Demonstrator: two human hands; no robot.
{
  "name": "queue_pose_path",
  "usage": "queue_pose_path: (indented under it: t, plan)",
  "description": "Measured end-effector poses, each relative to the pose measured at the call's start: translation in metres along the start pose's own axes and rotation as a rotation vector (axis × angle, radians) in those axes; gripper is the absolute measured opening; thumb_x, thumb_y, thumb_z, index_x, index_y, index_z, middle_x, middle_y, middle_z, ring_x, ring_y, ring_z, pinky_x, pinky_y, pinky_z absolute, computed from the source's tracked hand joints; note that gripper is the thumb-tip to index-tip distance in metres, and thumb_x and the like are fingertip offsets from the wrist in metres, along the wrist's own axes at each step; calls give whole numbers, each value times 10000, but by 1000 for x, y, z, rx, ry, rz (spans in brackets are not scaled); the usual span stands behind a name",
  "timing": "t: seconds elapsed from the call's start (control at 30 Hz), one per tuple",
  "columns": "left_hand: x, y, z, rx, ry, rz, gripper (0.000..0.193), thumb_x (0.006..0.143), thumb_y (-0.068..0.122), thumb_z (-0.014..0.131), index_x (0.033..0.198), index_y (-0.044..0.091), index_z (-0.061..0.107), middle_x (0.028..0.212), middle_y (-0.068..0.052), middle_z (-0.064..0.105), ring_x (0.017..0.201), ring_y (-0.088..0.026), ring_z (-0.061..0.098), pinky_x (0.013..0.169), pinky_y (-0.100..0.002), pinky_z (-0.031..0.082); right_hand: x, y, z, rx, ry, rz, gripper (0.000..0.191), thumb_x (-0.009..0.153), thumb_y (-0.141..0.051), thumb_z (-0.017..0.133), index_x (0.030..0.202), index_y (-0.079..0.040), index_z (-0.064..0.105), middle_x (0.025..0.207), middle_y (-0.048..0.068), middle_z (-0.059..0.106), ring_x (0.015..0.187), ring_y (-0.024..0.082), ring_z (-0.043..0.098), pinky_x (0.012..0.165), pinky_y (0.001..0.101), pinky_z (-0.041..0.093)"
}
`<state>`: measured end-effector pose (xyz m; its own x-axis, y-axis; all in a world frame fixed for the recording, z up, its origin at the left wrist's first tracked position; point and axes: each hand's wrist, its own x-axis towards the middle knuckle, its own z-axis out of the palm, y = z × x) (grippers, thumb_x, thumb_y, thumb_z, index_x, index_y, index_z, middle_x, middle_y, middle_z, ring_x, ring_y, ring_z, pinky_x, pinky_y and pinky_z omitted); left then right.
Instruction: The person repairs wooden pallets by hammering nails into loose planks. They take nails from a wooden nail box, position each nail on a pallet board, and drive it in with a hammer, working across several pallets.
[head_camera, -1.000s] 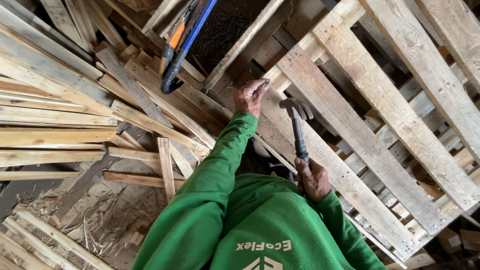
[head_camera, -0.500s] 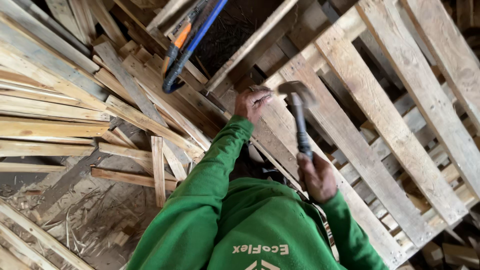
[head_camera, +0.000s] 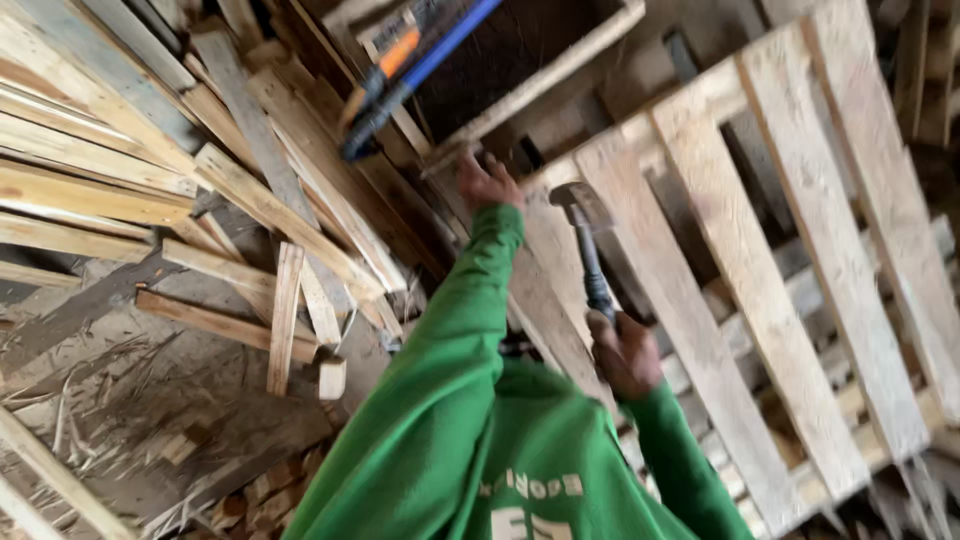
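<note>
My right hand (head_camera: 625, 352) is shut around the dark handle of a hammer (head_camera: 588, 245). Its metal head sits just above a slat of the wooden pallet (head_camera: 720, 250). My left hand (head_camera: 487, 183) reaches forward in a green sleeve, with its fingers resting at the pallet's upper left edge, a short way left of the hammer head. I cannot tell whether it pinches anything small. My green sweatshirt fills the bottom of the view.
A long blue and orange tool (head_camera: 400, 75) lies on the boards above my left hand. Loose wooden planks (head_camera: 150, 170) are piled on the left. Splinters and short offcuts (head_camera: 300, 350) lie on the ground below them.
The hammer head lifted a little and has come back down near the slat. The view swung and blurred. My left hand stays at the same spot on the pallet.
</note>
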<state>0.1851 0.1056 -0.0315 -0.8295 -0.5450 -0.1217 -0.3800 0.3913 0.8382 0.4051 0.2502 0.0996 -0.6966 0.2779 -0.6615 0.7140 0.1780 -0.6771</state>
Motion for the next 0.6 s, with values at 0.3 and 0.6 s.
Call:
queue_pose_path:
  t: [0.3,0.6]
  plan:
    - [17,-2,17,-597,10,-310,306,1059,120,514,1301,-53,586,1323,-281,608,1138,-350,655,921,-439,580,-54,-141,-83,554,-42,-1206,344,995,-392,618,950,-51,638,627,24,562,482,139,510,418,308,412]
    - [12,15,-3,-158,18,-182,366,991,8,559,1352,8,503,1164,-197,686,943,-275,691,761,-397,578,-7,-30,-77,-99,56,-358,400,1070,-431,541,926,-61,589,635,32,582,514,141,536,455,302,428]
